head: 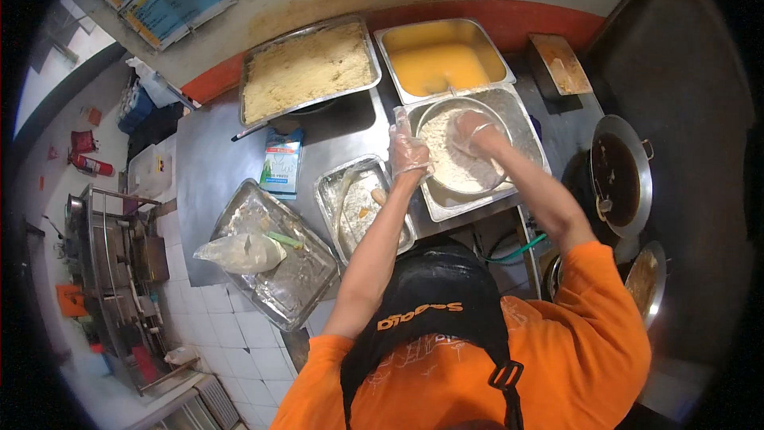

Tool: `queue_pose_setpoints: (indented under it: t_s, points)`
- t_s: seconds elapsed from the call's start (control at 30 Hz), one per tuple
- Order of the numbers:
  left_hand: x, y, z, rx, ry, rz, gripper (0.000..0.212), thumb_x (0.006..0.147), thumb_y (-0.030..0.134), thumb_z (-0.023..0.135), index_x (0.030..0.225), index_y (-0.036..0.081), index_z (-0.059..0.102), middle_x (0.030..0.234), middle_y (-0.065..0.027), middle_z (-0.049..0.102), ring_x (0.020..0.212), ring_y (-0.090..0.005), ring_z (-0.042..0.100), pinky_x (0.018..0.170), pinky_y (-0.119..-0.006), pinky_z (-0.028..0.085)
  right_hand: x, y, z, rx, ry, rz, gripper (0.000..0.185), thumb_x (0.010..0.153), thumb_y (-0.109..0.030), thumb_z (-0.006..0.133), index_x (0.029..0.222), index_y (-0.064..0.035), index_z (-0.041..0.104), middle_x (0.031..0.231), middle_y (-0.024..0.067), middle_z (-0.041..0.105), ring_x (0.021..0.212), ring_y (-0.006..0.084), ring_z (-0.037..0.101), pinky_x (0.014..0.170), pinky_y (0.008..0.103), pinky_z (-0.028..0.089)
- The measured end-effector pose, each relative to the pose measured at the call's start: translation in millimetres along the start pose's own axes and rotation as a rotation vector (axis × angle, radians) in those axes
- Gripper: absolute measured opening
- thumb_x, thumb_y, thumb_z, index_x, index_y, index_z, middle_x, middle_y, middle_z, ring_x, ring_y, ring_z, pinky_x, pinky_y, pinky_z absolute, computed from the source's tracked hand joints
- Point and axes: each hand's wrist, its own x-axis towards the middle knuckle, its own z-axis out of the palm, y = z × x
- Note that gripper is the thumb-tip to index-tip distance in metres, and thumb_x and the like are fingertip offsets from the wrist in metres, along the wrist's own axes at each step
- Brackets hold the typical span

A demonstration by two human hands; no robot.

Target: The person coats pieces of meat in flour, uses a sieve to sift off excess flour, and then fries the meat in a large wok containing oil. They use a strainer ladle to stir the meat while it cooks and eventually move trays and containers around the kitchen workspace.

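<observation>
My right hand [476, 131], in a clear plastic glove, is down in the pale flour [447, 158] inside a round metal bowl or sieve [508, 125]; its fingers are hidden. My left hand [410, 149], gloved too and dusted with flour, is at the left side of that bowl, fingers pointing away from me; whether it grips the rim I cannot tell. The bowl sits over a rectangular steel pan [531, 131] with flour in it. Behind stands a deep steel pan of yellow liquid [441, 65]. Nearer my left forearm lies a small floury tray [334, 233] with a few pieces in it.
A large tray of pale crumbs [310, 68] stands at the back left. A glove packet [282, 161] lies before it. At the front left, a metal tray [304, 304] holds a plastic bag [242, 252]. Woks with dark oil [621, 176] and lighter contents [644, 280] stand right.
</observation>
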Motion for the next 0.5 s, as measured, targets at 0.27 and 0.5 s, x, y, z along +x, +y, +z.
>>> queue_pose_setpoints:
  t_s: [0.27,0.5]
  points:
    - [1,-7,13,0.045,0.015,0.056,0.076,0.078,0.002,0.051,0.153,0.007,0.038,0.118,-0.0342,0.059,0.105,-0.0461,0.062,0.097,-0.047,0.049,-4,13,-6,-0.069,-0.045,-0.067,0.023,0.087,-0.025,0.066,0.091,-0.0041,0.075,0.092,0.0205,0.073,0.092,0.0321,0.070,0.090,0.0418,0.054]
    - [-1,-1,21,0.043,0.026,0.149,0.075,0.077,0.001,0.053,0.150,0.000,0.040,0.108,-0.0351,0.061,0.097,-0.0450,0.064,0.092,-0.047,0.050,1,25,8,-0.044,0.087,-0.195,0.033,0.086,-0.024,0.071,0.109,0.0000,0.068,0.111,0.0235,0.069,0.106,0.0358,0.066,0.096,0.0431,0.050]
